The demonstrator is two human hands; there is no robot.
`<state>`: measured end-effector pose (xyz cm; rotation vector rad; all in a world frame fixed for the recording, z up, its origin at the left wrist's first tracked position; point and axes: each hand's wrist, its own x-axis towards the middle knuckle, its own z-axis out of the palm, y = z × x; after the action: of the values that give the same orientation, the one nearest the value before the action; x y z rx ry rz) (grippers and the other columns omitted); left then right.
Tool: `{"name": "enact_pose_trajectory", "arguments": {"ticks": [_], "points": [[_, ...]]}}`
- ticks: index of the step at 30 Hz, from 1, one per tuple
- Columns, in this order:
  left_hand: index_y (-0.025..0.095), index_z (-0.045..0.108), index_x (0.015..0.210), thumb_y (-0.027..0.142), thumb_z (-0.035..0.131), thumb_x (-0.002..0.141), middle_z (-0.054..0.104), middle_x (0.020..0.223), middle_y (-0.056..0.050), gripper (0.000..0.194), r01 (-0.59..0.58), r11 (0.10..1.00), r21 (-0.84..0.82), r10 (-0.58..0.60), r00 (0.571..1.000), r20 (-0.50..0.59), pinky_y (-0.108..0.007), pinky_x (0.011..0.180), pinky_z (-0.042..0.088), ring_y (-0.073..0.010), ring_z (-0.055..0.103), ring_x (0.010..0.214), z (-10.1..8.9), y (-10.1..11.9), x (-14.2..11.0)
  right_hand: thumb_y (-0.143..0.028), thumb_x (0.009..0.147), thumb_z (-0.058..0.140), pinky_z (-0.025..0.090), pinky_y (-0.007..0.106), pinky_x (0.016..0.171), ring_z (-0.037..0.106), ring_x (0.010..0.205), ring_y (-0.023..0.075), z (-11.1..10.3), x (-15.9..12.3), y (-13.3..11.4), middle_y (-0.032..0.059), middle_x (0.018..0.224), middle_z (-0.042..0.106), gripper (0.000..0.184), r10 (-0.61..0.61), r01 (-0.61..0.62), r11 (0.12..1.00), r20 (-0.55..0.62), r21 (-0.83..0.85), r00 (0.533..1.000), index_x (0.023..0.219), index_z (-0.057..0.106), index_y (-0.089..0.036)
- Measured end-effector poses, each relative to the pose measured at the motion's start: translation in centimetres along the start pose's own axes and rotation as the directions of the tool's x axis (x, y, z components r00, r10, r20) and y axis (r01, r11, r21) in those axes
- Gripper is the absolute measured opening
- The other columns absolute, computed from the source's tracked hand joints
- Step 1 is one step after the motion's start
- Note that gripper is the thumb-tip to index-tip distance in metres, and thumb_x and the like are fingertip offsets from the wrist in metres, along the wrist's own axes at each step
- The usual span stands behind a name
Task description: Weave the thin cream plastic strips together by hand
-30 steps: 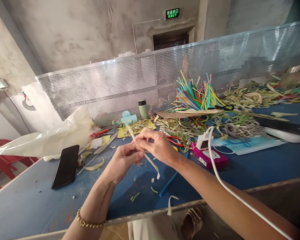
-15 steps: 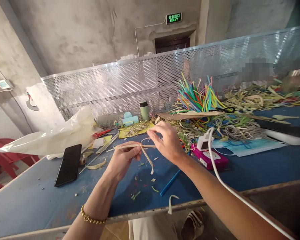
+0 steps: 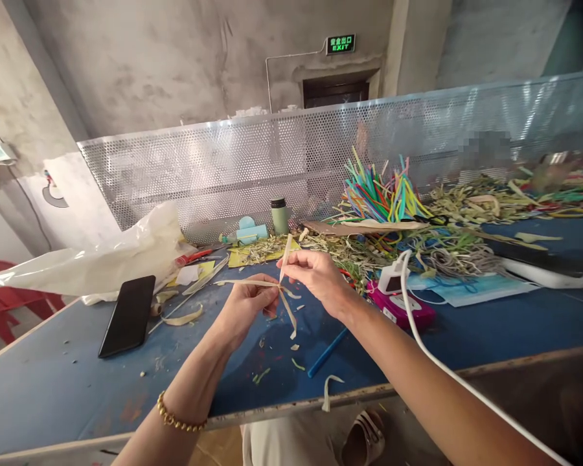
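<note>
Between my hands, above the blue table, are pale strips of dried leaf or husk (image 3: 288, 313) that meet at one point. My left hand (image 3: 252, 301) pinches that crossing between thumb and fingers, and one strip lies leftward over its knuckles. An upright strip (image 3: 286, 254) is pinched by my right hand (image 3: 315, 275), just right of the crossing. Other strip ends hang down and to the right below the fingers. A gold bead bracelet (image 3: 177, 424) circles my left wrist.
A phone (image 3: 127, 317) and plastic bag (image 3: 97, 259) lie left. Behind stand a green bottle (image 3: 280, 218) and colourful pipe cleaners (image 3: 381, 191). At right are a magenta power strip (image 3: 412, 310) with a white cable (image 3: 432, 362), and heaped fibres (image 3: 486, 200). A blue stick (image 3: 327, 353) lies in front.
Both hands were together on the strips; the right hand then moved away rightward. The strips have fanned out from the crossing, and the right hand now holds one pointing up.
</note>
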<state>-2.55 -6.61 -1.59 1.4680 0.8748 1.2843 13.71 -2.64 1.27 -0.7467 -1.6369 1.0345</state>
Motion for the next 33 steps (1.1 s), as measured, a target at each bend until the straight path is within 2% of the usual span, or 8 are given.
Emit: {"name": "enact_pose_trajectory", "arguments": {"ticks": [5,8,10,17,22,25,29,33], "points": [[0.012,0.066,0.08,0.03,0.072,0.079,0.059,0.063,-0.001,0.019,0.01,1.0,0.012,-0.01,1.0,-0.027,-0.026,0.057,0.038,-0.0111,0.052,0.056,0.1,0.5,-0.2,-0.029,0.076,0.067,0.041,0.026,0.063,0.053,0.065,0.0119,-0.3,-0.1,-0.3,0.0026,0.071,0.063,0.017,-0.032,0.028,0.999,0.094,0.043,0.995,0.067,0.064,-0.015],[0.011,0.066,0.08,0.028,0.071,0.079,0.06,0.065,-0.002,0.018,0.026,0.997,-0.075,-0.023,0.999,0.038,-0.026,0.057,0.039,-0.0114,0.052,0.057,0.1,0.8,-0.4,-0.033,0.078,0.069,0.043,0.026,0.064,0.053,0.062,0.0106,-0.7,-0.1,-0.2,0.001,0.071,0.062,0.018,-0.054,0.025,0.989,0.205,0.142,0.977,0.075,0.066,-0.015],[0.011,0.067,0.08,0.027,0.071,0.079,0.06,0.065,-0.003,0.017,0.031,0.995,-0.094,-0.026,0.998,0.055,-0.026,0.056,0.04,-0.0115,0.053,0.056,0.1,1.0,-0.6,-0.033,0.079,0.069,0.044,0.027,0.064,0.055,0.062,0.0106,-0.9,0.0,0.0,0.0009,0.072,0.062,0.018,-0.092,0.06,0.988,0.232,0.142,0.968,0.078,0.066,-0.015],[0.011,0.068,0.081,0.032,0.073,0.079,0.059,0.063,-0.002,0.022,0.052,0.996,-0.069,-0.049,0.998,0.045,-0.026,0.055,0.042,-0.0108,0.052,0.055,0.3,0.8,-0.6,-0.03,0.082,0.067,0.042,0.025,0.057,0.051,0.058,0.0094,-0.4,0.1,0.3,0.0,0.071,0.061,0.017,-0.229,0.237,0.969,0.11,-0.07,0.967,0.074,0.064,-0.015],[0.012,0.064,0.076,0.036,0.074,0.077,0.062,0.06,-0.003,0.026,0.037,0.997,-0.061,-0.041,0.997,-0.061,-0.026,0.051,0.042,-0.0119,0.055,0.048,0.3,0.4,-0.1,-0.022,0.084,0.063,0.044,0.025,0.058,0.056,0.059,0.012,0.0,-0.3,0.5,0.0008,0.068,0.064,0.009,-0.308,0.313,0.918,0.06,-0.245,0.949,0.077,0.064,-0.016],[0.013,0.063,0.077,0.036,0.074,0.076,0.065,0.061,-0.003,0.025,0.048,0.996,-0.069,-0.056,0.991,-0.118,-0.027,0.051,0.042,-0.0133,0.058,0.046,0.2,0.4,0.0,-0.018,0.085,0.064,0.044,0.027,0.064,0.061,0.065,0.0142,0.1,-0.4,0.8,0.0022,0.073,0.069,0.004,-0.422,0.401,0.812,0.049,-0.423,0.905,0.081,0.066,-0.017],[0.012,0.064,0.079,0.035,0.074,0.076,0.067,0.063,-0.004,0.026,0.035,0.997,-0.07,-0.046,0.986,-0.161,-0.026,0.052,0.041,-0.0135,0.061,0.047,0.2,0.5,-0.1,-0.015,0.091,0.06,0.04,0.031,0.077,0.063,0.075,0.0151,0.1,-0.4,1.1,0.0024,0.079,0.071,0.013,-0.588,0.557,0.557,0.181,-0.617,0.788,0.08,0.068,-0.018],[0.011,0.065,0.078,0.035,0.074,0.075,0.068,0.064,-0.005,0.026,0.042,0.998,-0.052,-0.049,0.986,-0.156,-0.025,0.051,0.041,-0.0138,0.062,0.048,0.3,0.4,0.0,-0.017,0.095,0.058,0.036,0.032,0.08,0.063,0.08,0.0155,0.0,-0.4,1.4,0.0027,0.082,0.07,0.017,-0.619,0.596,0.404,0.273,-0.694,0.736,0.084,0.071,-0.018]]}}
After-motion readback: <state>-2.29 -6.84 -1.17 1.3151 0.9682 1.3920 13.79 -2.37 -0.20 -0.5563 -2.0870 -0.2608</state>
